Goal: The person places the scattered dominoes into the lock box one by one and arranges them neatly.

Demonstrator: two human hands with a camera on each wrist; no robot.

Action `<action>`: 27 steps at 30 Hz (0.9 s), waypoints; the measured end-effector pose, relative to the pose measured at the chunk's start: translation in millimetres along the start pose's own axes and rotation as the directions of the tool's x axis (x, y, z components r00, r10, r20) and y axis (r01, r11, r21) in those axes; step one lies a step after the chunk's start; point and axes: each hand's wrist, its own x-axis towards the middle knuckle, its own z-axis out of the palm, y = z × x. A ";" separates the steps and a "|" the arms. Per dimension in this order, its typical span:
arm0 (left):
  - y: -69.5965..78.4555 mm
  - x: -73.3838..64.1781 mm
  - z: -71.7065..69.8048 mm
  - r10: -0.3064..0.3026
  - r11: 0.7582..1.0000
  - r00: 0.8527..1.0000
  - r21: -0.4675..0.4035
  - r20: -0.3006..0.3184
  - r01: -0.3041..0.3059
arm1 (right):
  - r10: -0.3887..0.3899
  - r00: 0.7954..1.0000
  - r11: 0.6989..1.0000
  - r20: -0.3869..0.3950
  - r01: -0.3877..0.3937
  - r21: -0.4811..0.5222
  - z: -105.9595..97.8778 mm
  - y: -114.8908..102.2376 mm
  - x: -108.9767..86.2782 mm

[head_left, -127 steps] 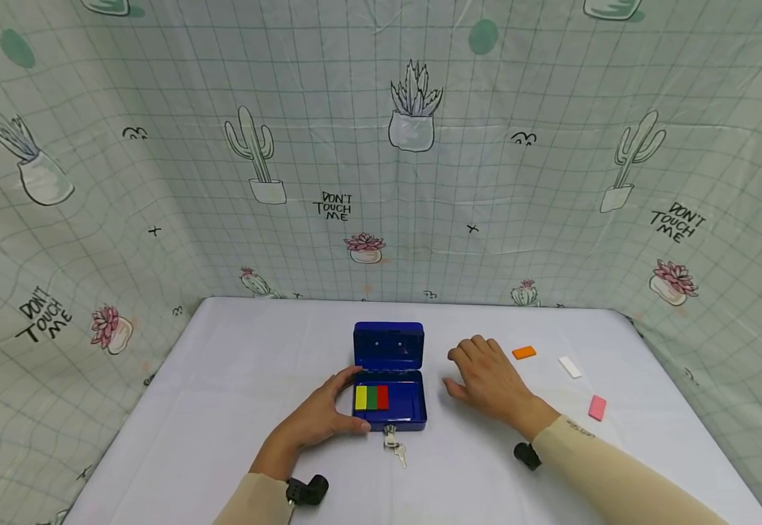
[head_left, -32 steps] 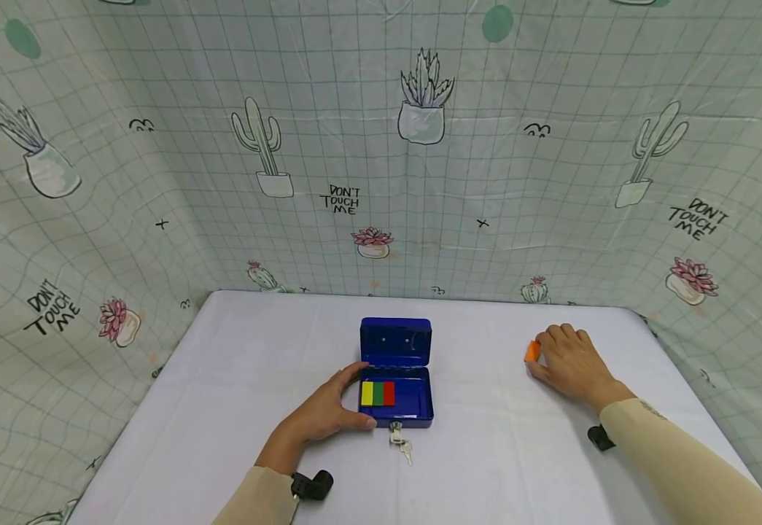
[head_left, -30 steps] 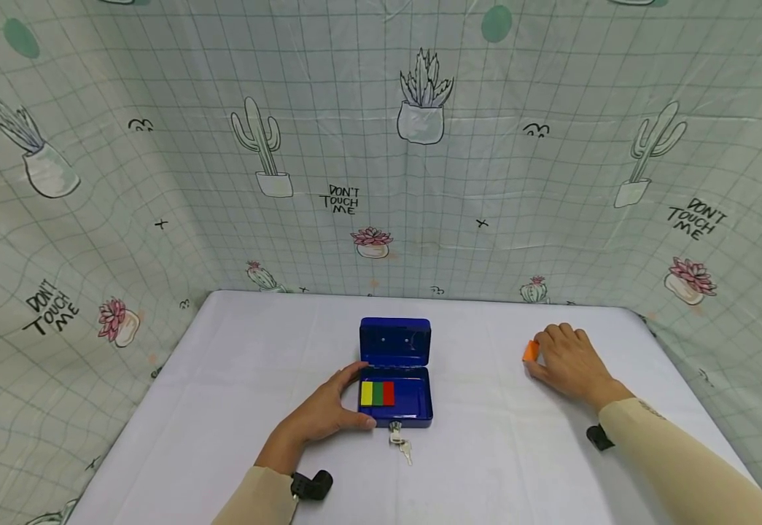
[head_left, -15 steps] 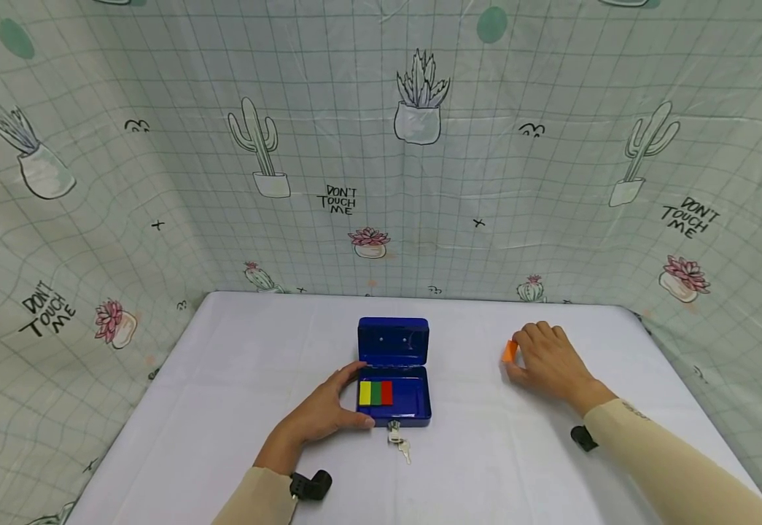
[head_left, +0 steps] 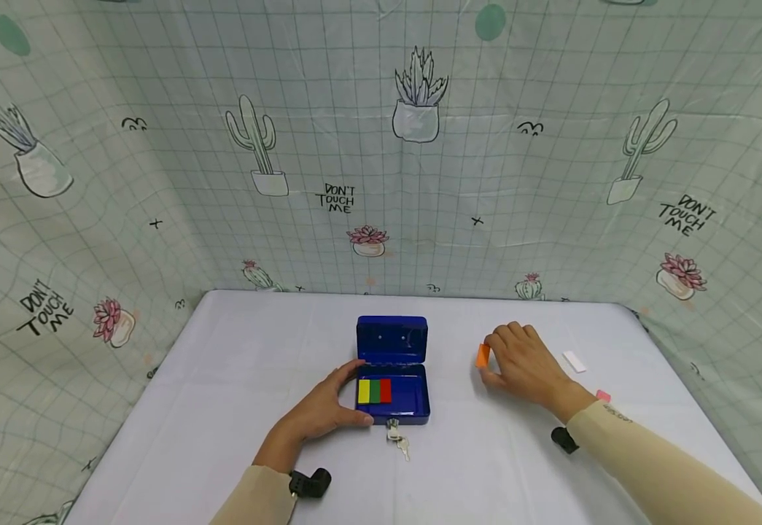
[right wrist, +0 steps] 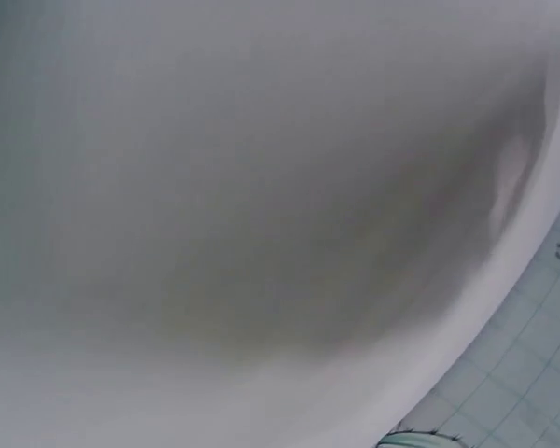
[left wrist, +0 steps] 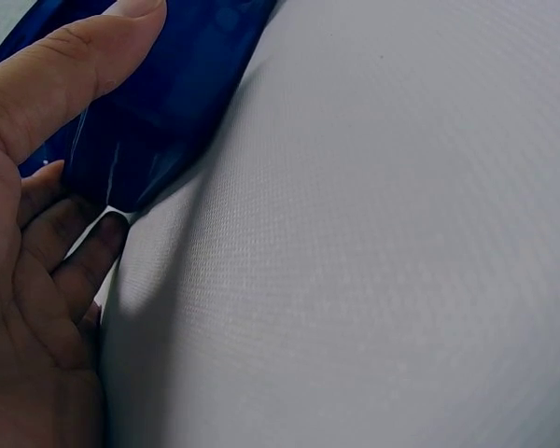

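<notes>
From my end: right hand [head_left: 521, 367] has the orange block [head_left: 483, 356] pinched between thumb and fingers, block tipped up on the right of the blue box [head_left: 410, 392], well apart from it. Can't tell if it's clear of the table [head_left: 256, 335]; my right wrist view is blurred, no block in it. Left hand [head_left: 321, 410] grips the box's left side, thumb on the near wall, fingertip at the far corner.

Inside the box, left part: yellow block [head_left: 364, 391], green block [head_left: 375, 391], red block [head_left: 386, 391], in a row, bare floor right of them. Lid [head_left: 391, 339] raised at the far side, keys [head_left: 402, 446] hanging out at the near edge. White block [head_left: 574, 362] and pink block [head_left: 603, 396] lie further right, pink partly behind the sleeve [head_left: 656, 459].

Handling, my judgement: pinch light but firm, block being thin and probably slick. I'd bring it over the right rim with height to spare, turn it parallel to red, lower it flat without nudging the row. Left hand should brace, not drag.
</notes>
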 end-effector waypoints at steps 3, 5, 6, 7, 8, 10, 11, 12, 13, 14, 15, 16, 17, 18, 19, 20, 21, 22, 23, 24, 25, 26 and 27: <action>-0.6 0.5 -0.5 0.005 1.000 1.000 -0.007 0.003 -0.005 | -0.016 1.000 1.000 0.009 0.016 -0.003 -2.7 -9.0 4.1; -0.9 0.7 -0.8 0.009 1.000 1.000 -0.010 0.005 -0.009 | -0.027 1.000 1.000 0.014 0.027 -0.005 -4.0 -14.7 7.1; -0.9 0.8 -0.9 0.012 1.000 1.000 -0.012 0.006 -0.012 | -0.031 0.999 0.999 0.017 0.032 -0.006 -4.5 -17.5 8.7; -1.0 0.9 -1.1 0.014 1.000 1.000 -0.014 0.006 -0.014 | -0.036 0.999 0.999 0.018 0.036 -0.005 -5.1 -20.2 10.3; -1.2 0.9 -1.2 0.015 1.000 1.000 -0.014 0.007 -0.015 | -0.042 0.999 0.999 0.017 0.042 -0.006 -5.5 -22.7 11.9; -1.5 1.0 -1.3 0.017 1.000 1.000 -0.018 0.009 -0.017 | -0.053 0.999 0.999 0.011 0.053 -0.006 -6.2 -27.5 15.1; -1.7 1.2 -1.4 0.018 1.000 1.000 -0.020 0.010 -0.018 | -0.058 0.998 0.998 0.005 0.059 -0.007 -6.5 -29.8 16.6; -1.9 1.2 -1.5 0.019 1.000 1.000 -0.021 0.011 -0.019 | -0.064 0.998 0.998 -0.003 0.064 -0.006 -6.8 -31.9 18.1; -2.2 1.4 -1.6 0.020 1.000 1.000 -0.023 0.012 -0.020 | -0.072 0.997 0.997 -0.010 0.072 -0.003 -7.1 -34.0 19.6; -2.4 1.4 -1.6 0.022 0.999 1.000 -0.024 0.013 -0.021 | -0.078 0.997 0.997 -0.018 0.078 0.000 -7.1 -35.9 21.1; -2.7 1.4 -1.6 0.023 0.999 1.000 -0.025 0.014 -0.023 | -0.085 0.996 0.996 -0.025 0.085 0.000 -7.1 -37.8 22.6; -2.9 1.5 -1.7 0.024 0.999 1.000 -0.023 0.015 -0.023 | -0.091 0.995 0.996 -0.032 0.091 0.002 -7.0 -39.7 24.0; -3.0 1.5 -1.6 0.024 0.999 1.000 -0.022 0.016 -0.024 | -0.097 0.995 0.995 -0.037 0.098 0.004 -6.9 -41.6 25.5; -3.0 1.4 -1.6 0.024 1.000 1.000 -0.021 0.016 -0.024 | -0.103 0.994 0.995 -0.043 0.104 0.007 -6.8 -43.6 26.9; -2.9 1.3 -1.7 0.024 1.000 1.000 -0.019 0.016 -0.024 | -0.109 0.993 0.994 -0.046 0.109 0.006 -6.6 -45.6 28.5; -2.7 1.2 -1.7 0.023 1.000 1.000 -0.017 0.016 -0.023 | -0.113 0.992 0.994 -0.047 0.113 0.004 -6.6 -47.9 30.2; -2.5 1.1 -1.7 0.022 1.000 1.000 -0.015 0.015 -0.022 | -0.118 0.992 0.993 -0.047 0.118 0.002 -6.6 -50.3 31.9; -2.2 0.9 -1.8 0.021 1.000 1.000 -0.013 0.015 -0.021 | -0.121 0.992 0.993 -0.045 0.121 0.004 -6.8 -52.7 33.6; -2.0 0.8 -1.9 0.022 1.000 1.000 -0.012 0.014 -0.021 | -0.123 0.991 0.992 -0.042 0.124 0.004 -6.8 -55.3 35.4; -1.8 0.8 -2.0 0.022 1.000 1.000 -0.011 0.013 -0.022 | -0.126 0.991 0.992 -0.040 0.127 0.002 -7.0 -57.9 37.2; -1.7 0.8 -2.2 0.023 1.000 1.000 -0.011 0.013 -0.023 | -0.128 0.991 0.992 -0.034 0.128 0.001 -7.0 -60.6 39.1; -1.6 0.8 -2.3 0.024 1.000 1.000 -0.013 0.012 -0.024 | -0.130 0.991 0.991 -0.028 0.130 0.002 -7.1 -63.5 40.9; -1.7 0.9 -2.5 0.025 1.000 1.000 -0.013 0.012 -0.025 | -0.133 0.991 0.991 -0.022 0.133 -0.002 -6.9 -66.3 42.5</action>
